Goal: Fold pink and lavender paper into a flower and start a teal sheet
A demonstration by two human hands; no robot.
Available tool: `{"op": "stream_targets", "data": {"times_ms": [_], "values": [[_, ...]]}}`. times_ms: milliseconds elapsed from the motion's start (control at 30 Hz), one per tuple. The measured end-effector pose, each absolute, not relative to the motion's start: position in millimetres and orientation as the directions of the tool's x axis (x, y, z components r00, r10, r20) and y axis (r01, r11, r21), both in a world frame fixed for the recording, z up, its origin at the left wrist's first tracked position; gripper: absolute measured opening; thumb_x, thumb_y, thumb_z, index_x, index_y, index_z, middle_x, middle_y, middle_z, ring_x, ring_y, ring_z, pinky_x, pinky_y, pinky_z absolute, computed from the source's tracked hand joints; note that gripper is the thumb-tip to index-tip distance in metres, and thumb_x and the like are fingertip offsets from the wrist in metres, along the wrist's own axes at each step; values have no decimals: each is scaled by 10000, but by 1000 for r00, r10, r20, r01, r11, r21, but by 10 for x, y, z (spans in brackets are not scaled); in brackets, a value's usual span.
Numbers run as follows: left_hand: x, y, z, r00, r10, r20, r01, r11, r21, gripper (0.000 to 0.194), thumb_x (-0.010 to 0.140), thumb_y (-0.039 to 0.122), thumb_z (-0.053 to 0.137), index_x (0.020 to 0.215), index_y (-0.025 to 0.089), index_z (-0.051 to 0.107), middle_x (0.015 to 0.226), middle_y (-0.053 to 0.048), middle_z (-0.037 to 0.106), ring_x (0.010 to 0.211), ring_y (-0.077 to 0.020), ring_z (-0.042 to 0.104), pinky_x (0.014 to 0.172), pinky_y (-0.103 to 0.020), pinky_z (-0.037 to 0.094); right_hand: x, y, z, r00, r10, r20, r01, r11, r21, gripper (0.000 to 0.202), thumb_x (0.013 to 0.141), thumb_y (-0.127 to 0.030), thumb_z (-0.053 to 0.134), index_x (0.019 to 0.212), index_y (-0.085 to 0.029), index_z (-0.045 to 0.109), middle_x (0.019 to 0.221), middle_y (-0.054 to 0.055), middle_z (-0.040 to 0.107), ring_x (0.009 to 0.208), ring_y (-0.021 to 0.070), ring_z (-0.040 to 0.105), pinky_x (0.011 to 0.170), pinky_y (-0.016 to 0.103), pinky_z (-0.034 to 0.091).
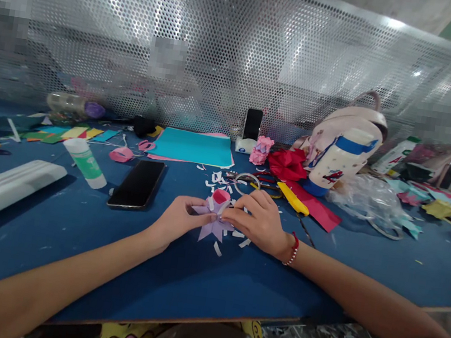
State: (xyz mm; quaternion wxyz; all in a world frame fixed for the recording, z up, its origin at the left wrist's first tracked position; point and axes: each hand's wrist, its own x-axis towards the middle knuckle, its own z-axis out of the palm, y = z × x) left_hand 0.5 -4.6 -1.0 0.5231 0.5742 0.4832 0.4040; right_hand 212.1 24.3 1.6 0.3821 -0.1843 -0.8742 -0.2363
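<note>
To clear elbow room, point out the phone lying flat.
The phone nearer the left hand; the other phone stands upright by the metal panel.

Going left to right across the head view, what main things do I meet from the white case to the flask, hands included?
White case, tube, flat phone, left hand, purple star, right hand, flask.

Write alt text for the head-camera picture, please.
A person's left hand and right hand hold a spiky lilac paper shape with a pink paper ring over a blue table. Nearby lie paper scraps, a black smartphone and turquoise paper.
</note>
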Motion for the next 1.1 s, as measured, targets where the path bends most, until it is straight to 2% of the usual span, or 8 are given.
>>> {"op": "stream_targets", "data": {"times_ms": [100, 233, 367, 467, 567, 667, 867, 1100], "values": [[5, -50, -10, 204, 978, -45, 125, 20, 992, 394, 661, 440, 829, 882, 116, 788, 796, -75, 760, 639, -163, 599, 594, -246, 418, 2109, 236, 22, -664, 117, 739, 512, 791, 335, 86, 966, -266, 630, 907, -235, 684, 803, -1, 631, 767, 165, 454, 697, 319, 337], [8, -51, -21, 212, 977, -27, 121, 1, 993, 388, 678, 454, 814, 864, 114, 781, 799, -77, 758, 644, -168, 602, 602, -254, 425, 2094, 208, 38, -727, 145, 671, 526, 746, 409, 137, 992, -307, 588, 960, -213, 683, 845, 16, 654, 792, 181, 460, 713, 334, 341], [29, -59, -47, 207, 978, 1, 131, -28, 991, 376, 678, 443, 810, 854, 114, 772, 792, -72, 749, 643, -168, 593, 598, -259, 423, 2110, 196, 40, -688, 237, 686, 546, 791, 275, 247, 1015, -386, 529, 1090, -205, 679, 900, 39, 650, 819, 187, 486, 744, 329, 367], [46, -73, -56, 203, 979, 27, 145, -58, 988, 360, 688, 440, 804, 862, 126, 778, 814, -71, 750, 685, -184, 614, 618, -265, 445, 2138, 205, 44, -640, 226, 735, 528, 823, 207, 212, 1003, -381, 556, 1014, -220, 694, 856, 27, 632, 801, 176, 498, 727, 326, 369], [51, -83, -61, 188, 982, 33, 181, -68, 981, 347, 689, 445, 800, 836, 132, 773, 806, -76, 752, 678, -197, 628, 602, -271, 448, 2156, 211, 56, -598, 134, 790, 509, 825, 245, 166, 994, -319, 585, 905, -235, 697, 763, 6, 585, 739, 157, 468, 685, 317, 354], [53, -84, -64, 184, 983, 27, 173, -59, 983, 350, 694, 447, 792, 845, 132, 770, 803, -78, 757, 653, -197, 631, 591, -274, 450, 2157, 206, 73, -579, 56, 814, 491, 820, 293, 119, 970, -243, 617, 887, -252, 700, 722, -5, 547, 725, 149, 454, 669, 310, 345], [57, -95, -24, 193, 981, 9, 96, -28, 995, 342, 692, 420, 810, 878, 134, 783, 750, -42, 743, 613, -161, 601, 565, -242, 430, 2150, 195, 109, -624, 102, 774, 496, 817, 293, 115, 949, -257, 656, 847, -240, 706, 750, 0, 587, 739, 151, 457, 682, 315, 342], [56, -98, -2, 187, 982, -5, 35, -2, 999, 315, 699, 394, 819, 889, 145, 787, 769, -30, 751, 652, -156, 620, 601, -231, 456, 2167, 225, 108, -619, 92, 780, 490, 822, 292, 119, 938, -290, 674, 839, -237, 713, 741, -3, 593, 737, 150, 462, 680, 310, 343]]}}
